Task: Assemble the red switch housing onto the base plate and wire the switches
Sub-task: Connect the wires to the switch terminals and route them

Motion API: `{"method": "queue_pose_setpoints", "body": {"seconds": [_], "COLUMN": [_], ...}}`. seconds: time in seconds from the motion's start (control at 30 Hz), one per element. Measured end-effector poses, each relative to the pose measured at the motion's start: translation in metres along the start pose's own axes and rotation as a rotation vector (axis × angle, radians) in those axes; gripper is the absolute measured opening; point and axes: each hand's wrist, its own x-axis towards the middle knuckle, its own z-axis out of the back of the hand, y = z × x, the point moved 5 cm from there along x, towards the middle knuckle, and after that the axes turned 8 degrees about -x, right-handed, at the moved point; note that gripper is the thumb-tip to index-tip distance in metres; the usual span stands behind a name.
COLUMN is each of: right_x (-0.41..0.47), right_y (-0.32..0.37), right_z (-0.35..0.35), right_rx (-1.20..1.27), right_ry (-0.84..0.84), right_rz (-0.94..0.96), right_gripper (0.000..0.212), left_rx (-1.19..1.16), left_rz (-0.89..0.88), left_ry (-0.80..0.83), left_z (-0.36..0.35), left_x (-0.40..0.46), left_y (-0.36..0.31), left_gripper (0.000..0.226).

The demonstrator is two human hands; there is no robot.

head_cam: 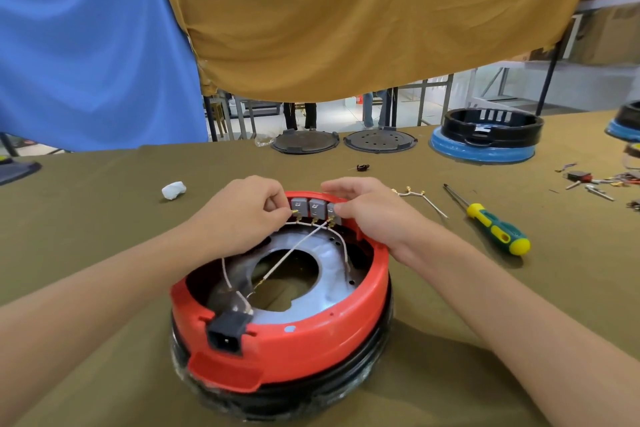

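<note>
Left grip (247, 210) pinches terminal (295, 211); screwdriver (491, 222) nearby.

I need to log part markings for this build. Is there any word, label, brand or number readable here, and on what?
No text can be read.
Grey switches: small dark marks, too blurred to read.
Screwdriver: no lettering visible.
Power socket: no lettering visible.
Red switch housing: no lettering visible.

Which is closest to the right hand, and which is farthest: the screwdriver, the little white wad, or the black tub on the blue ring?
From the right hand, in the head view:
1. Screwdriver, just to its right on the table.
2. White wad, to the left, past the left hand.
3. Black tub on the blue ring, at the far right of the table.
</note>
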Motion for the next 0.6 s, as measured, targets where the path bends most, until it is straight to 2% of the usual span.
{"method": "queue_pose_setpoints", "body": {"seconds": [0.1, 0.2, 0.33, 0.47, 0.6], "right_x": [-0.002, -0.003, 0.001, -0.001, -0.001], "right_y": [-0.004, -0.003, 0.001, -0.003, -0.003], "right_z": [-0.008, 0.001, 0.009, -0.005, -0.008], "right_rx": [0.033, 0.13, 0.134, 0.129, 0.175], "right_ry": [-0.128, -0.129, -0.081, 0.096, 0.062], "right_rz": [-0.081, -0.113, 0.014, -0.013, -0.056], "right_gripper": [0.041, 0.017, 0.025, 0.033, 0.032], "left_rx": [0.076, 0.092, 0.098, 0.085, 0.01], "left_rz": [-0.027, -0.058, -0.09, -0.093, -0.089], "left_ry": [0.031, 0.06, 0.074, 0.073, 0.147], "left_z": [0.001, -0.005, -0.011, -0.009, -0.003], "left_x": [0.003, 0.004, 0.006, 0.007, 0.008], "left_y": [-0.002, -0.005, -0.007, -0.002, 0.01], "left_gripper": [0.02, 0.023, 0.023, 0.02, 0.016]}}
